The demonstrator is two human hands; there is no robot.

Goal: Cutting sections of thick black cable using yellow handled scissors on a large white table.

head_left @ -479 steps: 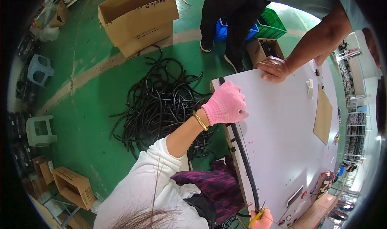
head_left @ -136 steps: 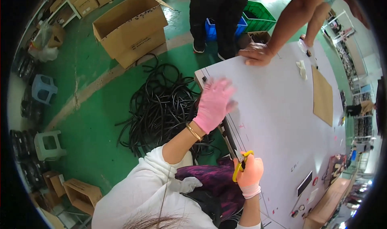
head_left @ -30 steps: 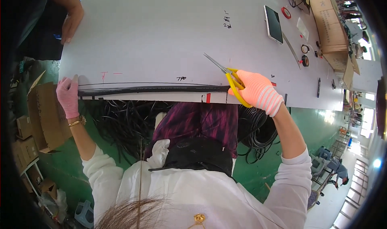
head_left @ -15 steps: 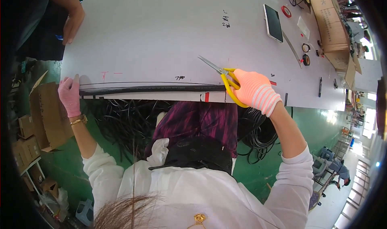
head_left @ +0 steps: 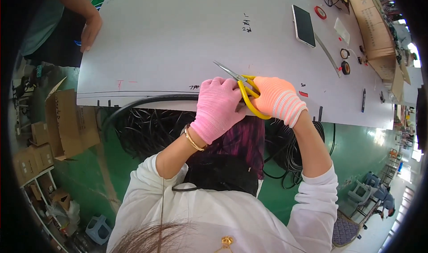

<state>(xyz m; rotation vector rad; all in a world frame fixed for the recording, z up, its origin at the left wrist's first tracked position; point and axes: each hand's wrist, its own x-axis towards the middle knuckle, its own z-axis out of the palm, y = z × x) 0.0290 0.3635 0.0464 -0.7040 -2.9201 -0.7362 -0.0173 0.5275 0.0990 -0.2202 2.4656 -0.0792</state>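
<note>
My left hand (head_left: 218, 106), in a pink knit glove, is closed over a black flexible tube (head_left: 156, 98) near the table's front edge. From that hand the tube runs left, bends over the edge and hangs down. My right hand (head_left: 276, 97), in an orange glove with pale cuff stripes, grips yellow-handled scissors (head_left: 243, 92). Their blades point up and left, slightly apart, above the tabletop. The two hands are close together, with the scissor handles between them. My left fingers hide the tube's right end.
The white table (head_left: 178, 39) bears drawn marks, a phone (head_left: 303, 25), tape rolls (head_left: 345, 67), a metal ruler (head_left: 327, 54) and a marker (head_left: 364, 100). Another person's hand (head_left: 91, 32) rests at the far left. Black tubing (head_left: 149, 130) is heaped below the edge; boxes (head_left: 71, 123) stand left.
My left hand has moved right from the table's left corner to beside the scissors. The tube's left end has left the tabletop and now hangs over the edge. My right hand still holds the scissors.
</note>
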